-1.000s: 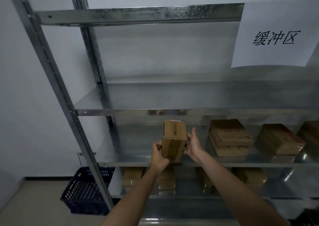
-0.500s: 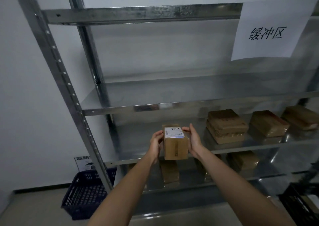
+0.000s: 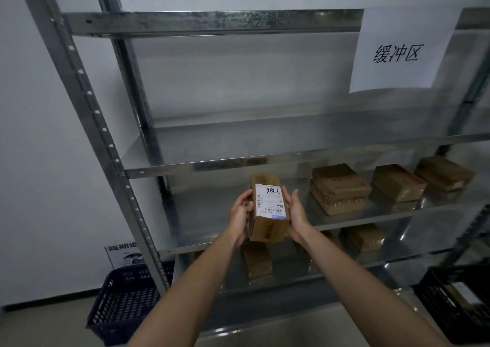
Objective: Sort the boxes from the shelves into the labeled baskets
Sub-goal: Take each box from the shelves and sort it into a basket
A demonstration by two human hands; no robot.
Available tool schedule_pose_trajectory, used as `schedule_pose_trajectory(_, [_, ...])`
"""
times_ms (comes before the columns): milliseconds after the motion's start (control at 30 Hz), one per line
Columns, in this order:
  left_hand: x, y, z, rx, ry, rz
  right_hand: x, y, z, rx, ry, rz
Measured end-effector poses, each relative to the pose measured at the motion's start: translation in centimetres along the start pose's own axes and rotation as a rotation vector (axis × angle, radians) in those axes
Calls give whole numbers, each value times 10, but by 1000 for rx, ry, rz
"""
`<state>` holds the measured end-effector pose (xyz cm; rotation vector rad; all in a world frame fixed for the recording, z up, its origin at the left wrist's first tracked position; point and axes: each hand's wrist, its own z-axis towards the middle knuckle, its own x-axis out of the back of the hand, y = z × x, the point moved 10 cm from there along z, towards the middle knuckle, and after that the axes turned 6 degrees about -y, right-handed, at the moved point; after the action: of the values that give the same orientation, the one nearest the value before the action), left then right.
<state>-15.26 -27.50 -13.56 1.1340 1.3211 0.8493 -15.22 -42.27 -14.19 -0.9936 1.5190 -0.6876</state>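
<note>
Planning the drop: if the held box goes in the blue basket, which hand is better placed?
Left, likely: the left hand grips the box on its left, the blue basket sits low on that side; the right hand would cross over.

Cardboard boxes point(image 3: 340, 187) are lined up on a metal shelf point(image 3: 212, 214) below the sign point(image 3: 397, 52); more boxes point(image 3: 363, 236) are stored further below it.

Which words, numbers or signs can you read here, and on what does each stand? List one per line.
"缓冲区": white paper sheet on the shelf frame.
"98LL", handwritten, apparently upside down: white label on the held box.
"超期", then cut off by the shelf frame: wall poster behind the blue basket.
White label's small print and barcodes: too small to read.
Printing on the shelved boxes: too blurred to read.
</note>
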Motion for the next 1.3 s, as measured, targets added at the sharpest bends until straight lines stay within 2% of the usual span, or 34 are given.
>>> schedule_pose_trajectory(200, [-32,9,5,-5,-67,18,24,-17,-19,39,20,-51])
schedule_pose_trajectory(433, [-123,-1,18,14,-197,-50,81,-80,-53,171,111,-177])
schedule_pose_trajectory(567, [-194,-16,16,77,-306,-41,140,-118,-78,207,208,-242])
schedule_pose_trajectory(800, [-323,-49,4,129,-436,29,256,-169,-135,265,352,-209])
schedule_pose_trajectory(1300, [-593,-153,-39,220,-610,49,496,-252,-269,335,535,-63])
